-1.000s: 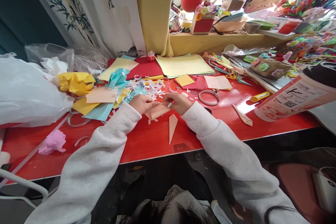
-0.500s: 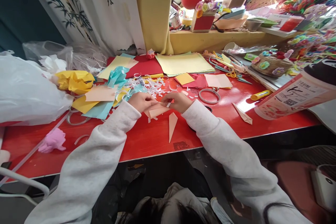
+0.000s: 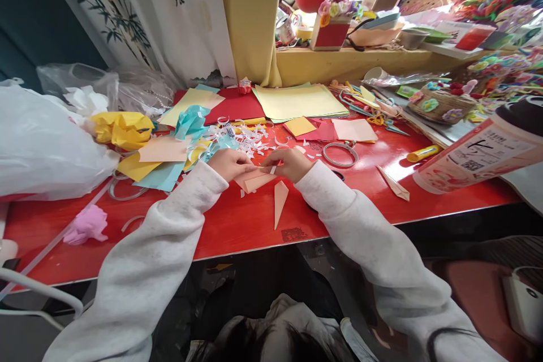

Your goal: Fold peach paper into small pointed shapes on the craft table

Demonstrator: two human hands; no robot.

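Fingers of my left hand (image 3: 231, 164) are pinched on the upper edge of a peach-coloured folded paper (image 3: 258, 181), just above the red table. Opposite it, my right hand (image 3: 292, 164) is also closed at the paper's top edge, its fingertips close to those of the left. A small white strip (image 3: 272, 170) shows by the right fingers; I cannot tell whether it is tape or paper. Below the right hand lies a narrow pointed peach paper piece (image 3: 280, 203). Another folded pointed piece (image 3: 393, 184) rests farther right.
White paper shreds (image 3: 252, 138) lie behind my hands, coloured sheets (image 3: 299, 103) farther back. A tape roll (image 3: 340, 155), a yellow glue stick (image 3: 423, 153) and a tilted drink cup (image 3: 479, 144) stand to the right. A white plastic bag (image 3: 46, 147) and pink crumpled paper (image 3: 86, 224) are left.
The view has shifted very slightly. Both hands stay at the folded paper in nearly the same pose, and the paper has barely moved.
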